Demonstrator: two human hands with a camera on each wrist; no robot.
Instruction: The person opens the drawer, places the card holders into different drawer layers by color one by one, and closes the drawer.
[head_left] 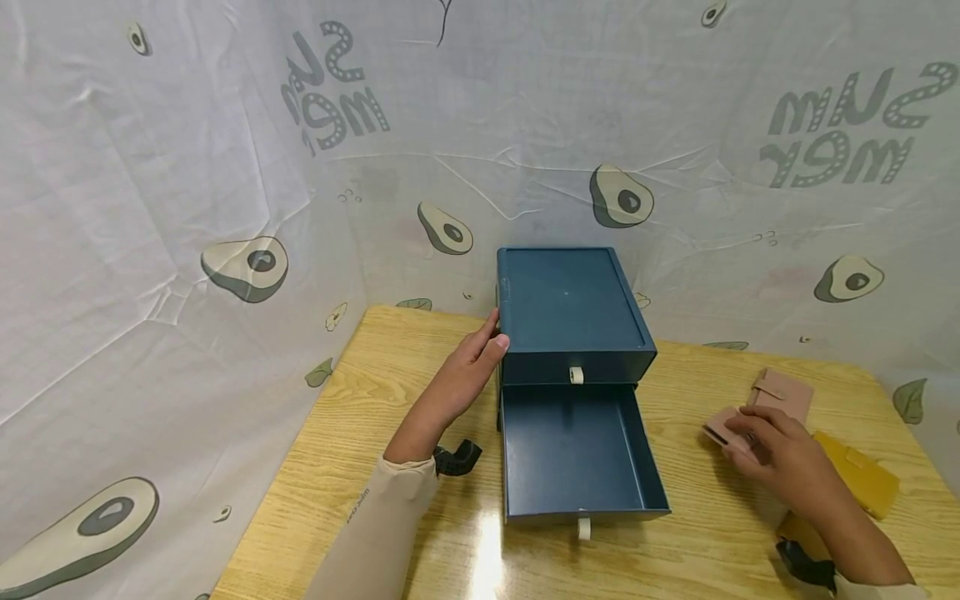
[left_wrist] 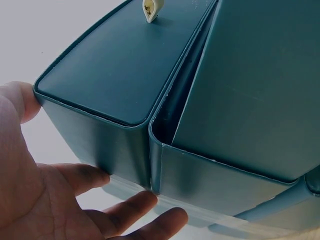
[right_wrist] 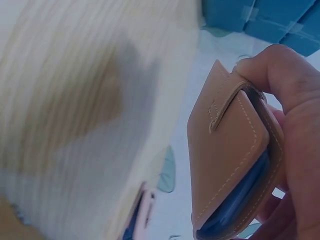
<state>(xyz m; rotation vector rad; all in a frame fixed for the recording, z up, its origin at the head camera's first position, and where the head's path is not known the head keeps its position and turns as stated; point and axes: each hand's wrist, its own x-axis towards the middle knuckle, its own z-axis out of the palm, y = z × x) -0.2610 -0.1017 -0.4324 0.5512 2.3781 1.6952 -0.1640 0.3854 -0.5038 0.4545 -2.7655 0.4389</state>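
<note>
A dark blue drawer unit stands on the table, its lower drawer pulled out and its upper one closed. My left hand lies against the unit's left side. In the left wrist view, the thumb touches the unit's edge and the fingers stretch out along its side wall. Over at the right, my right hand pinches a small pink wallet above the table. Seen from the right wrist, this wallet has a strap and stitched edges, with the thumb on its top end.
A larger pink wallet lies behind the right hand. Beside the right forearm is a yellow wallet, and a brownish item is partly hidden beneath that arm. A white curtain with avocado prints hangs behind the wooden table.
</note>
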